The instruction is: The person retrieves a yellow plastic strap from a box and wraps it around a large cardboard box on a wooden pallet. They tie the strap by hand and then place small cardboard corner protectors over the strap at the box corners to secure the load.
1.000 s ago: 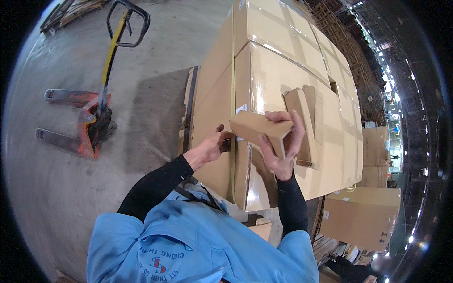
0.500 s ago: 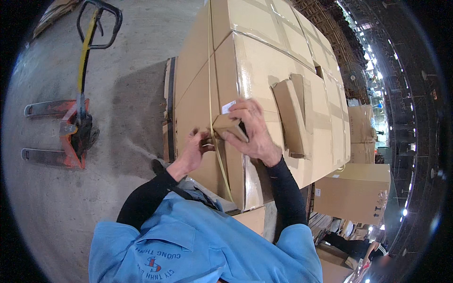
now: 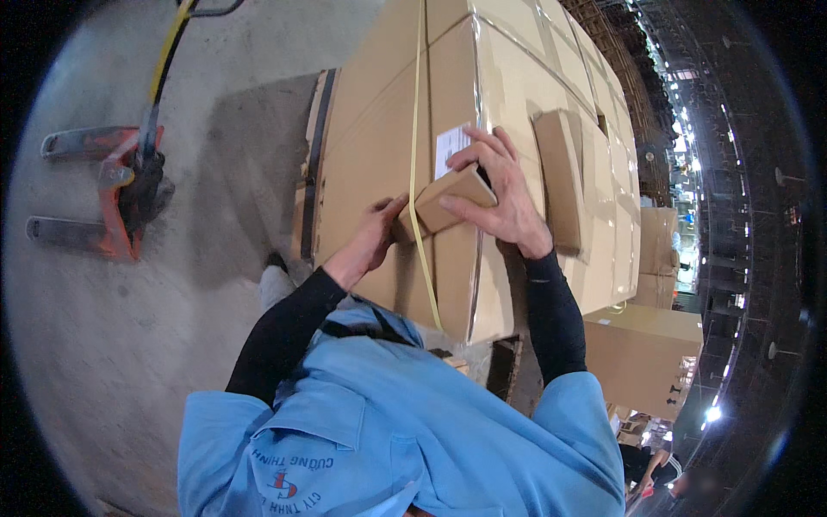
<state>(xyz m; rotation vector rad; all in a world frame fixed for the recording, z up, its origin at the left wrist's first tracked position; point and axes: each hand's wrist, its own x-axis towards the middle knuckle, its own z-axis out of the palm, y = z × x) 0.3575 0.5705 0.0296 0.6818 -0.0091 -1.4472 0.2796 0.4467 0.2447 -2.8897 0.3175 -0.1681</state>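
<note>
My right hand (image 3: 501, 191) is closed on the right end of a folded cardboard edge protector (image 3: 446, 200), thumb on its near side and fingers over the far side. The protector's other end lies under a yellow strap (image 3: 417, 138) on the side of a big stacked carton (image 3: 370, 172). At that end my left hand (image 3: 375, 234) holds it, its fingertips partly hidden. A white label (image 3: 450, 148) sits on the carton just beyond my right fingers. More folded cardboard pieces (image 3: 564, 185) rest on the carton's top, right of my right hand.
The cartons stand on a pallet (image 3: 310, 164). To the left, a red pallet jack (image 3: 116, 185) with a yellow handle is on the concrete floor. Another large carton (image 3: 646, 353) stands at the right. A person (image 3: 650, 470) is at the lower right.
The edge protector has slid left beneath the strap, and its left end is now in my left hand. The view has shifted, so the cartons appear higher.
</note>
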